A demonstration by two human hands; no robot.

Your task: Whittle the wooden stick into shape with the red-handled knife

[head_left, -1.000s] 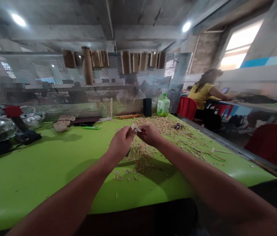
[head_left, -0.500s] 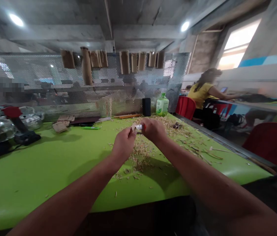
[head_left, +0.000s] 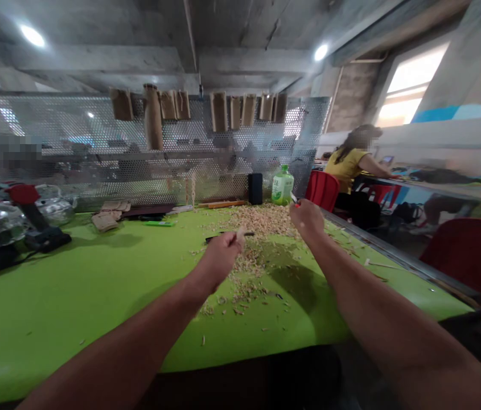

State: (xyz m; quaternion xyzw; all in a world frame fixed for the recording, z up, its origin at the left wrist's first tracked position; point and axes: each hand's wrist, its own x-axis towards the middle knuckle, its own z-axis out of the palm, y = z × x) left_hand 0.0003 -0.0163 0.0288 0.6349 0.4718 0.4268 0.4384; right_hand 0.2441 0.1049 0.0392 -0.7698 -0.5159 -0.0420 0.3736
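Note:
My left hand [head_left: 218, 255] is closed over the middle of the green tabletop [head_left: 107, 273], pinching a small pale piece of wood [head_left: 241, 232] at its fingertips. To the right and apart from it, my right hand [head_left: 309, 221] is wrapped round a small cutting knife; the knife's metal blade [head_left: 294, 198] and a bit of red-orange show above the fingers. Most of the handle is hidden in the fist. Just behind my left fingers lies a dark slim tool [head_left: 210, 240], partly covered by that hand. Wood shavings [head_left: 251, 273] are scattered below and behind both hands.
A green bottle [head_left: 283, 185] and a black box [head_left: 255, 189] stand at the back. A red-and-black power drill [head_left: 22, 196] is at left, near wooden pieces [head_left: 110, 216] and a green cutter [head_left: 160, 224]. Someone in yellow [head_left: 345, 168] sits beyond the right edge.
My hands were together with the blade at the wood. Now the right hand has moved away to the right with the knife, and the left has lowered slightly, still holding the wood.

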